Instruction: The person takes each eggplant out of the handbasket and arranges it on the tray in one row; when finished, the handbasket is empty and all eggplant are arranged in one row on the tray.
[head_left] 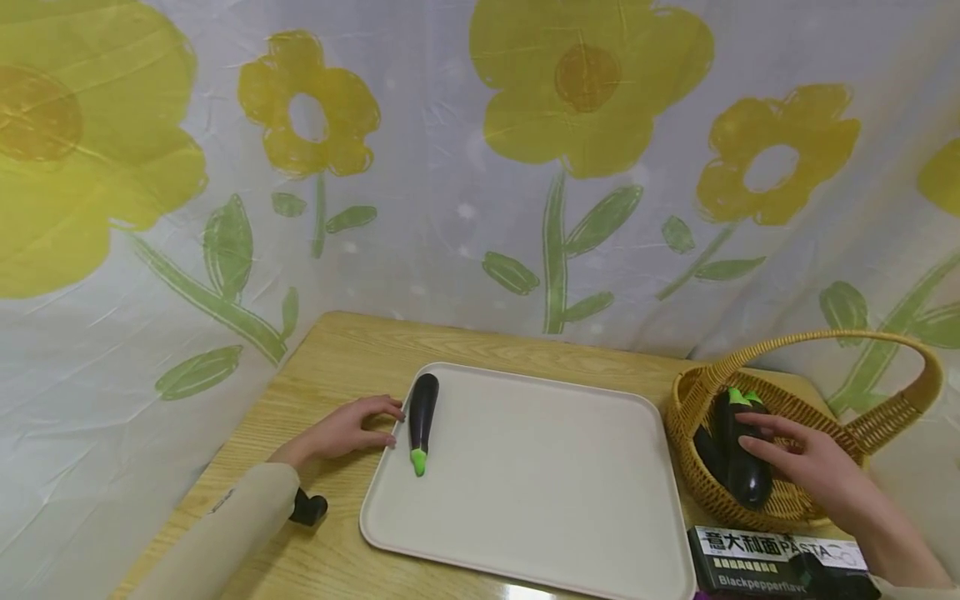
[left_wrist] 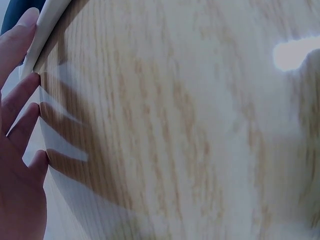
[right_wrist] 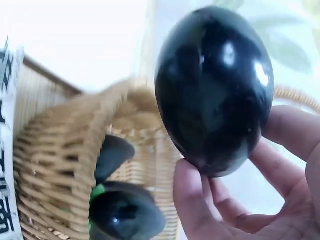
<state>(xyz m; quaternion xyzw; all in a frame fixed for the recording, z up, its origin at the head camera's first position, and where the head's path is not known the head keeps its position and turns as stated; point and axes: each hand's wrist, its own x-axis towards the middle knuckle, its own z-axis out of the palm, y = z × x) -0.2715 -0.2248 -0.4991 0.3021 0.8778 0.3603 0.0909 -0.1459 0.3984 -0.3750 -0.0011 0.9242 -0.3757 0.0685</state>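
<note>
My right hand (head_left: 817,471) pinches a glossy dark eggplant (head_left: 750,479) between thumb and fingers, at the wicker basket (head_left: 693,479). In the right wrist view the held eggplant (right_wrist: 215,90) shows its rounded end, raised beside the basket's rim. Two more dark eggplants (right_wrist: 127,215) lie inside the basket, one with green showing. Another eggplant (head_left: 422,412) lies along the left side of the white tray (head_left: 540,475), its green stem end toward me. The left hand (head_left: 348,429) rests at the tray's left rim, fingers relaxed and thumb near the edge.
A black pasta box (head_left: 780,567) lies at the front right, between the basket and the table's near side. The basket's tall arched handle (head_left: 817,336) rises above the right hand. Behind the wooden table (head_left: 465,337) hangs a flowered curtain (head_left: 420,208).
</note>
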